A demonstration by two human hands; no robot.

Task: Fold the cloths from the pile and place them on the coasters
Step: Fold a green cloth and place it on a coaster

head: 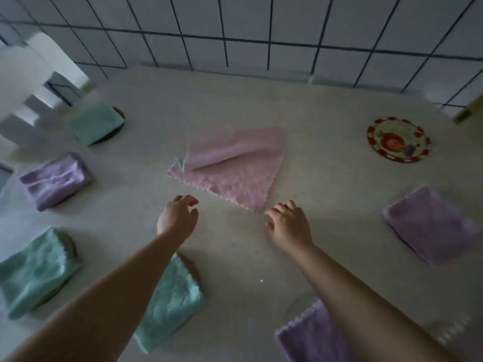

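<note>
Although most of the folded cloths sit squarely over their coasters, only slivers of dark round coaster show: one behind the far green cloth (95, 122), one at the edge of the near-left green cloth (35, 271), one beside the green cloth (171, 299) that the left forearm partly covers. Whether the purple cloth (56, 180) on the left has a coaster under it cannot be told. The near purple cloth (312, 335) is cut off by the bottom edge and crossed by the right forearm, and blur softens the white shapes at far left.

The left hand (176, 218) hovers with fingers loosely curled and spread, holding nothing, just short of the scalloped hem of the pink cloth (232, 165). The right hand (287, 223) is likewise relaxed and empty, its fingertips (270, 212) at the cloth's nearest corner; actual contact is unclear.

The pink cloth lies mid-counter, fluffy, with a zigzag edge, one flap folded over in a soft ridge. Another purple cloth (431, 224) lies flat at right. Beyond it a round decorated coaster (398, 139) with a red patterned rim lies bare on the speckled pale counter (261, 100), below white wall tiles with dark grout.
</note>
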